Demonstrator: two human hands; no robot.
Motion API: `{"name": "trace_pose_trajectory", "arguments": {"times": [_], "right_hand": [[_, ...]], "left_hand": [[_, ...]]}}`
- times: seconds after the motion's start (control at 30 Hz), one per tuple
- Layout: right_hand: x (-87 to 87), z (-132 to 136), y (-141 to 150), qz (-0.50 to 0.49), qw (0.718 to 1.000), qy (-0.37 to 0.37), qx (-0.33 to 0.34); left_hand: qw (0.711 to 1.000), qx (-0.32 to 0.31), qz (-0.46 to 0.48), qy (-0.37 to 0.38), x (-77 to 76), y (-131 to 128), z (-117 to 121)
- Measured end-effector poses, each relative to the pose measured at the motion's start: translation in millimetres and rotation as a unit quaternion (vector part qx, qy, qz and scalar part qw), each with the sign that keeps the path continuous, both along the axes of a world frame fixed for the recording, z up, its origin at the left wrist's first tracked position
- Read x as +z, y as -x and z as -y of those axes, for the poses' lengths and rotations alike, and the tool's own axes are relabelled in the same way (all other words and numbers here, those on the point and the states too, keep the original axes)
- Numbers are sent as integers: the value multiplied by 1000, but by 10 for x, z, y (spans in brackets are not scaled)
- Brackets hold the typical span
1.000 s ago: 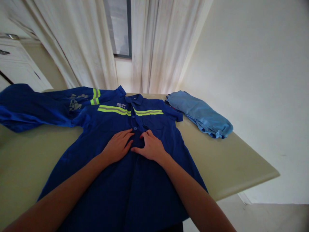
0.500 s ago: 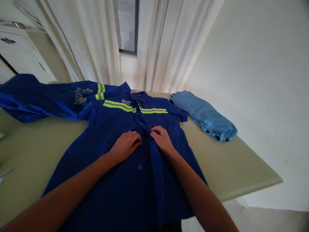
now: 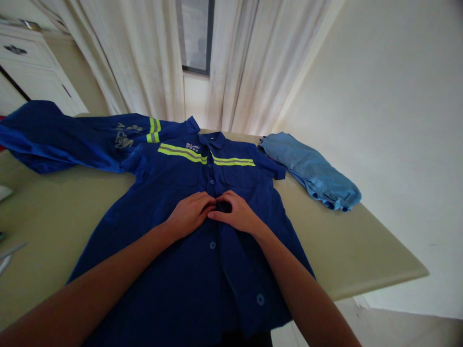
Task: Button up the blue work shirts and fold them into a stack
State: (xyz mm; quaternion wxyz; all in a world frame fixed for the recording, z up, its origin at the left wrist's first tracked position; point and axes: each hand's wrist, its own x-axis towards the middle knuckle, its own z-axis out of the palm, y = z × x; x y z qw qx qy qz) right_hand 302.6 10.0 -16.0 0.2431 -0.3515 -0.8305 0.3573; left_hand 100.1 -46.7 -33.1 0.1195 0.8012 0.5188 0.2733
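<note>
A dark blue work shirt with yellow-green and grey reflective bands lies spread front up, collar away from me. Its placket is fastened near the chest and parted lower down, where buttons show. At the middle of the placket my left hand is closed, its thumb and fingers pinching the shirt's front edge. Right beside it, fingertips nearly touching the left, my right hand curls its thumb and fingers on the other edge of the placket. The button between the fingertips is hidden.
The shirt rests on a pale table. Folded light blue cloth lies at the right. Another dark blue garment with a logo stretches along the left. Behind are curtains and a white cabinet; a white wall stands right.
My right hand has moved left with the placket edge, meeting my left hand. The lower front flap has shifted, and a button near the hem now shows.
</note>
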Motion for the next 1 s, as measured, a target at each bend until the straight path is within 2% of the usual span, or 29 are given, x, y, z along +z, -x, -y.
{"name": "trace_pose_trajectory", "arguments": {"times": [0.13, 0.33, 0.43, 0.53, 0.67, 0.77, 0.9, 1.0], "right_hand": [[-32, -30, -20, 0, 1000, -8, -12], [-145, -131, -60, -36, 991, 81, -102], [-156, -150, -74, -77, 984, 141, -82], [-139, -156, -70, -109, 978, 162, -66], [-129, -152, -66, -122, 978, 158, -63], [-134, -118, -59, -88, 984, 146, -55], [-116, -42, -18, -53, 992, 74, -83], [-93, -13, 15, -70, 995, 23, -70]], "left_hand": [[999, -17, 29, 4, 10, -1, -5], [998, 6, 39, 51, 30, 25, -32], [996, -20, 58, 72, 47, 66, -42], [994, -32, 78, 68, 55, 90, -31], [996, -28, 84, 30, 55, 84, 3], [997, -16, 74, 35, 50, 75, 15], [998, -7, 52, 45, 43, 68, 14], [999, -16, 34, 28, 33, 69, 16]]}}
